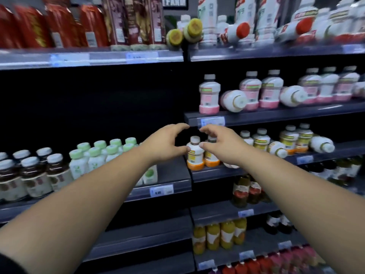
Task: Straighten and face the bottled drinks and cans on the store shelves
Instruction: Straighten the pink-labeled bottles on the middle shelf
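We face a dark shelving unit (227,173) that fills the whole frame, with a black bay at centre left. Two bare forearms reach in from the lower corners and meet at the centre.

Across the upper left stand tall red packs (39,24). At the upper right are white bottles, among them a red-capped one (237,32) lying on its side. On the shelf below, right of centre, pink-based bottles stand upright and one (234,100) lies cap forward. At the left middle, green-capped bottles (94,155) stand in rows beside brown bottles (29,173) with white caps. Yellow juice bottles (219,236) stand at the lower centre.

The left hand (164,143) is spread in a wide curve and holds nothing, its thumb tip at the shoulder of the front orange-based bottle (194,155). The right hand (221,141) arches over the cap of a second orange-based bottle (212,158) just beside the first; we cannot tell whether it grips it. Both bottles stand upright at the shelf's left end, just right of centre. Farther right on that shelf, a toppled bottle (277,149) lies among upright ones. A price tag (213,121) sits just above the fingertips.
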`<move>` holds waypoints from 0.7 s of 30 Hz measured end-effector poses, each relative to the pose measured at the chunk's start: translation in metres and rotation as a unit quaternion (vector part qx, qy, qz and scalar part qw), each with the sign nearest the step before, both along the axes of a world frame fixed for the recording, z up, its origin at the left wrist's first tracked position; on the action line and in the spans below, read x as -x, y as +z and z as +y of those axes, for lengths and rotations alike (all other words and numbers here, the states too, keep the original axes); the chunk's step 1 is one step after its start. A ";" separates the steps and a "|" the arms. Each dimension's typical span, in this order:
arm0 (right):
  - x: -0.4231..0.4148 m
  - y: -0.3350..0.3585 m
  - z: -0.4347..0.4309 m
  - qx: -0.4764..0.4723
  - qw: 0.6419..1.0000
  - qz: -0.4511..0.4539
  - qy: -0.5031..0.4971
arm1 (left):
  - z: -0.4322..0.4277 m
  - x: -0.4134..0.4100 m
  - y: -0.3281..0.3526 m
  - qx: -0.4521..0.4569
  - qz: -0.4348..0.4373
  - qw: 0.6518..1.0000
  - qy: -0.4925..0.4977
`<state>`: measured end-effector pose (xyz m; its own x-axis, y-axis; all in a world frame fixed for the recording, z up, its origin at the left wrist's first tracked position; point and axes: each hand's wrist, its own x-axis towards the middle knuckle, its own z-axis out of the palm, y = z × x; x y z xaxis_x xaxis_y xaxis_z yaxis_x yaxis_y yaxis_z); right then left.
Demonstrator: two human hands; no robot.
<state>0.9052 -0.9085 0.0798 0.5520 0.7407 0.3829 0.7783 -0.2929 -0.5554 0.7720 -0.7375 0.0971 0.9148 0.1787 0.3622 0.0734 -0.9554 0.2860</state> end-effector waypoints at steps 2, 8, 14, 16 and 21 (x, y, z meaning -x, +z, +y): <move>0.008 0.009 0.016 -0.018 1.000 0.002 0.024 | 0.013 0.015 0.010 0.017 -0.007 0.999 0.032; 0.019 0.017 0.060 -0.036 0.997 0.044 0.051 | 0.048 0.030 0.013 0.085 -0.019 0.994 0.061; -0.009 0.017 0.046 -0.059 0.997 0.044 -0.014 | 0.065 -0.013 0.009 0.086 -0.015 0.996 0.011; -0.025 0.022 0.034 -0.075 0.996 0.011 -0.039 | 0.063 -0.035 0.008 0.097 -0.035 0.995 -0.003; -0.074 0.051 0.005 -0.080 0.988 -0.110 -0.074 | 0.047 -0.091 0.011 0.104 -0.061 0.992 -0.025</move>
